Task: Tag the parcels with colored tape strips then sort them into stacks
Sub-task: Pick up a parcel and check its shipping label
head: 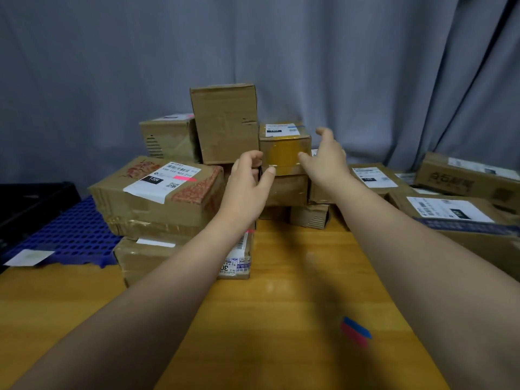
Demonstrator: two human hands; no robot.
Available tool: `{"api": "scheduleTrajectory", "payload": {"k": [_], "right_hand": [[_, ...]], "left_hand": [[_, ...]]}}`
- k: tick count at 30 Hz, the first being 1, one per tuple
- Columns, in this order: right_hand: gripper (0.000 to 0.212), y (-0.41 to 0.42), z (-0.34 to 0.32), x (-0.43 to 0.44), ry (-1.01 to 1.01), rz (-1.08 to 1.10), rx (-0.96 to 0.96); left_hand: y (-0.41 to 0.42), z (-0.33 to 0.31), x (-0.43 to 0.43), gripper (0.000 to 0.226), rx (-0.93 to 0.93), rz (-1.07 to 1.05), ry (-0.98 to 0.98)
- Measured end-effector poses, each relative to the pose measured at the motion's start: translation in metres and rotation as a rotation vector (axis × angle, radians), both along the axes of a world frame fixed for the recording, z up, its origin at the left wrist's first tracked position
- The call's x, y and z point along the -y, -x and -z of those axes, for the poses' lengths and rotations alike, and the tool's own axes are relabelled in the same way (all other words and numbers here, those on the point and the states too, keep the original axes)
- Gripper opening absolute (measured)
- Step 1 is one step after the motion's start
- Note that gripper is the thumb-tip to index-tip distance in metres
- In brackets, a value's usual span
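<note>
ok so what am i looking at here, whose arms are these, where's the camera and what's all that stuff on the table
No machine here: this is one picture from a wide-angle camera worn on a person's head, looking forward and down. The two bare arms are that person's own. The left hand and right hand reach out on either side of a small taped box sitting on other boxes; the fingers are spread and neither hand clearly grips it. Cardboard parcels are piled on a wooden table. The large parcel at the left carries a pink tape strip on its label. Near the front, blue and pink tape strips lie on the table. A blue perforated panel lies at the far left, and a grey curtain hangs behind.
</note>
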State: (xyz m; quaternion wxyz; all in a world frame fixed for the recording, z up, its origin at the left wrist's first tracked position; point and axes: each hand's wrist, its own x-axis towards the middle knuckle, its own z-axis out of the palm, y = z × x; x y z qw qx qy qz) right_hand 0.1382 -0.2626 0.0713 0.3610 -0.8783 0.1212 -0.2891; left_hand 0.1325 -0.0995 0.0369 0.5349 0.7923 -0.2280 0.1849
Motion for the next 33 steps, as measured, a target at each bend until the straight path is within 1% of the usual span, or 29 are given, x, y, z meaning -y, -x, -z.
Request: {"api": "scheduleTrajectory", "payload": {"k": [2, 4, 6, 7, 12, 17, 19, 21, 23, 25, 26, 27, 28, 31, 33], "right_hand": [[0.05, 0.021, -0.003, -0.003, 0.048, -0.056, -0.002], [0.034, 0.046, 0.001, -0.008, 0.102, -0.092, -0.01], [0.019, 0.075, 0.014, -0.013, 0.145, -0.112, -0.009], [0.015, 0.09, 0.022, -0.016, 0.159, -0.122, -0.013], [0.015, 0.15, 0.057, -0.016, 0.198, -0.113, -0.076], [0.017, 0.199, 0.054, 0.015, 0.28, 0.073, -0.081], [0.02, 0.219, 0.046, 0.037, 0.351, 0.188, -0.117], [0.029, 0.239, 0.038, 0.063, 0.479, 0.341, -0.181], [0.049, 0.26, 0.034, 0.091, 0.597, 0.516, -0.344], [0.076, 0.278, 0.034, 0.116, 0.588, 0.618, -0.579], [0.086, 0.286, 0.037, 0.126, 0.536, 0.628, -0.678], [0.091, 0.291, 0.041, 0.133, 0.475, 0.613, -0.744], [0.093, 0.295, 0.047, 0.136, 0.426, 0.583, -0.77], [0.09, 0.294, 0.059, 0.13, 0.433, 0.498, -0.711], [0.087, 0.288, 0.058, 0.121, 0.428, 0.468, -0.682]], "left_hand": [[0.012, -0.002, -0.002, 0.036, 0.002, 0.016, -0.014], [0.025, -0.001, -0.006, 0.032, 0.007, 0.029, -0.026], [0.041, 0.005, -0.012, 0.028, -0.005, 0.045, -0.038], [0.048, 0.01, -0.015, 0.026, -0.02, 0.053, -0.044], [0.086, 0.041, -0.02, 0.021, -0.082, 0.052, -0.085], [0.12, 0.056, 0.008, 0.02, -0.104, 0.125, -0.127], [0.133, 0.055, 0.029, 0.019, -0.094, 0.171, -0.13], [0.145, 0.052, 0.053, 0.018, -0.076, 0.221, -0.102], [0.158, 0.05, 0.078, 0.016, -0.092, 0.275, -0.069], [0.171, 0.052, 0.099, 0.015, -0.139, 0.332, -0.047], [0.177, 0.054, 0.108, 0.016, -0.164, 0.352, -0.045], [0.182, 0.056, 0.115, 0.016, -0.191, 0.367, -0.045], [0.185, 0.059, 0.122, 0.017, -0.222, 0.38, -0.041], [0.191, 0.068, 0.136, 0.024, -0.333, 0.426, -0.046], [0.195, 0.073, 0.142, 0.039, -0.435, 0.47, -0.104]]}}
